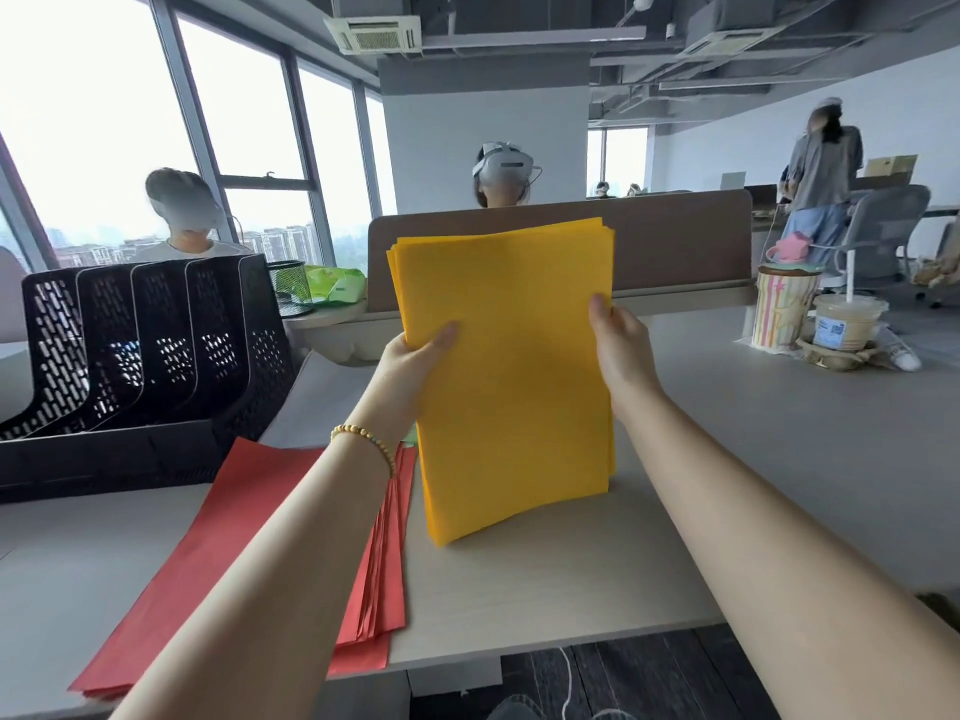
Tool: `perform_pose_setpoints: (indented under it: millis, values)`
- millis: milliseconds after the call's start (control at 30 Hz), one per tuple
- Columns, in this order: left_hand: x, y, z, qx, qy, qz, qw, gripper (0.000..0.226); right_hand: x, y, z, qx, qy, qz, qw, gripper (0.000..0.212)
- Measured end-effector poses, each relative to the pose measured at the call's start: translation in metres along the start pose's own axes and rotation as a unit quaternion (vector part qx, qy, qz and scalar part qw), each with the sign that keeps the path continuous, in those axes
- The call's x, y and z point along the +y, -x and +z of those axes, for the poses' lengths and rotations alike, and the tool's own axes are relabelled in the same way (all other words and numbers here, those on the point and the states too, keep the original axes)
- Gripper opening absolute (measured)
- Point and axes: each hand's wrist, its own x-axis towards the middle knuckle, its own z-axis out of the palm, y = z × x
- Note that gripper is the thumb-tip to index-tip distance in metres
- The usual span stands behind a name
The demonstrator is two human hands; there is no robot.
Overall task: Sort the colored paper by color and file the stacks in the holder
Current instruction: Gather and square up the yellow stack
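My left hand [415, 356] and right hand [621, 340] each pinch a side edge of the yellow paper stack [509, 376], held upright at frame centre, bottom edge on the desk [753, 433]. Red paper stack [260, 553] lies lower left (flat, fanned). Black holder [145, 345] stands at left.

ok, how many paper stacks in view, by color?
2. The yellow stack is held upright by the left hand and right hand, its lower edge on the desk. The red stack lies flat beside it. A green sliver behind the yellow may be a third.
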Motion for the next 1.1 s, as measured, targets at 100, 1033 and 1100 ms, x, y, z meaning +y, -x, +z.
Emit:
perform_pose_setpoints:
  millis: [100, 1033, 1100]
  values:
    - [-0.005, -0.002, -0.002, 0.036, 0.000, 0.026, 0.999, 0.012, 0.007, -0.002, -0.002, 0.019, 0.014, -0.020, 0.999, 0.036]
    - [0.021, -0.075, -0.056, -0.013, -0.130, -0.036, 0.991, 0.017, 0.033, -0.019, 0.081, 0.073, 0.217, 0.050, 0.972, 0.031]
    - [0.031, -0.069, -0.077, 0.017, -0.119, -0.020, 0.993, 0.015, 0.022, -0.004, 0.102, 0.045, 0.239, 0.052, 0.969, 0.032]
